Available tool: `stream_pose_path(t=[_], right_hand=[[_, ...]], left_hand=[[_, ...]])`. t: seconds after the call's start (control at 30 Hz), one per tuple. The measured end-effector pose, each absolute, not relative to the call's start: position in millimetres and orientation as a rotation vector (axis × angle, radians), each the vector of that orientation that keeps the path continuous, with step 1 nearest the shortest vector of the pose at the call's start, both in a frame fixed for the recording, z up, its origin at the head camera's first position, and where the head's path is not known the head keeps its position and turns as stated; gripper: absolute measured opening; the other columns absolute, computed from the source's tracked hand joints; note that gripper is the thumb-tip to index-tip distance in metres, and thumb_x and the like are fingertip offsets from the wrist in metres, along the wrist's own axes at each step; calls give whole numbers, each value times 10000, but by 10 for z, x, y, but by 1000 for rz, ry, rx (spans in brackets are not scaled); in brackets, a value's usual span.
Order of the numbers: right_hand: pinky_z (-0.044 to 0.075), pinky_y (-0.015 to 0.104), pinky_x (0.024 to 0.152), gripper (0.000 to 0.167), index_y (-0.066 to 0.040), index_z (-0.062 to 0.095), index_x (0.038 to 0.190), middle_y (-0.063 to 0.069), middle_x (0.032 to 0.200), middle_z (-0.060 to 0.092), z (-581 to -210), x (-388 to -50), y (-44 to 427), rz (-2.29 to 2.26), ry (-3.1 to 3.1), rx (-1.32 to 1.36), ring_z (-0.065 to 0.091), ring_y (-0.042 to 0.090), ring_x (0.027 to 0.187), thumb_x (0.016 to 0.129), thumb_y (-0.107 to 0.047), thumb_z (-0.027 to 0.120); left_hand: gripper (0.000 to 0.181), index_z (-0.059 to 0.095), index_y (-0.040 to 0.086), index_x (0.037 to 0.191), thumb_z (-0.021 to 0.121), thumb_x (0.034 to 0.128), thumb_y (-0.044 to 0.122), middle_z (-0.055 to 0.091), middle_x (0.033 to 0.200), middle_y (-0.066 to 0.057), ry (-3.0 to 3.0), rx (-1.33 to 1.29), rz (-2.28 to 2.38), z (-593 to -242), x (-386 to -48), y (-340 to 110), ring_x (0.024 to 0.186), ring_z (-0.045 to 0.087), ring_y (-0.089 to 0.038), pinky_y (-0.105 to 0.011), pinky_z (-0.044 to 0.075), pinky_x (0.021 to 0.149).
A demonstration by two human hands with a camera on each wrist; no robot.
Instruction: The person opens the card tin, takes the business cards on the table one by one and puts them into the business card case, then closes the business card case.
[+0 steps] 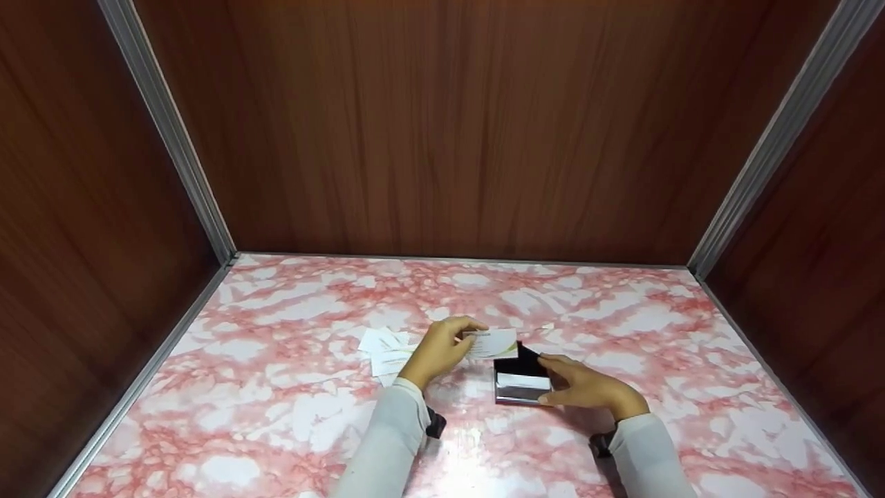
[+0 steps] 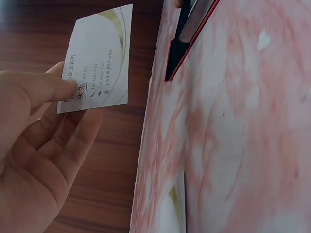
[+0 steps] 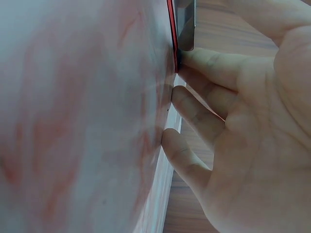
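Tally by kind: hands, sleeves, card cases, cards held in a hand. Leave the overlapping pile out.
Hands: 2 (left hand, right hand)
Sleeves: 2 (left sleeve, right sleeve)
Card cases: 1 (black-and-silver case)
Held cards: 1 (white card)
Total: 6

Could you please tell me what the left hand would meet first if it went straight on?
The left hand, its business card leading, would probably meet the open card case first; it might pass above, since depth is unclear.
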State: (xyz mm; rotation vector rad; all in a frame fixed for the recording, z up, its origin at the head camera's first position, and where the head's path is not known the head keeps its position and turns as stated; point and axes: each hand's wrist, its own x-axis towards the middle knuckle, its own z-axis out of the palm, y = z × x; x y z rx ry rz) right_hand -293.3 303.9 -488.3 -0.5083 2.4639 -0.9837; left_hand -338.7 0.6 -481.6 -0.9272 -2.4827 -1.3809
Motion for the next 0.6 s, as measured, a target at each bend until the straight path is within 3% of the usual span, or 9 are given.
stream_pose_path(t=[0.23, 0.6], right_hand=[[186, 679, 1113, 865, -40, 272, 1578, 258, 1609, 189, -4888, -2937, 3043, -973, 2479, -511, 125, 489, 1463, 920, -374, 722], [209, 639, 1126, 833, 18, 334, 1539, 252, 1581, 266, -4896, -2940, 3034, -981, 2520, -564, 201, 465, 1448, 905, -341, 740]], left_hand=[[213, 742, 69, 1132, 642, 949, 28, 718, 1086, -36, -2497, -965, -1342, -4839, -3399, 205, 893, 640, -127, -277, 536, 827], [235, 750, 67, 1108, 653, 914, -25, 728, 1070, -33, -2489, -1044, -1324, -4917, -3399, 421, 852, 620, -88, -222, 515, 793]])
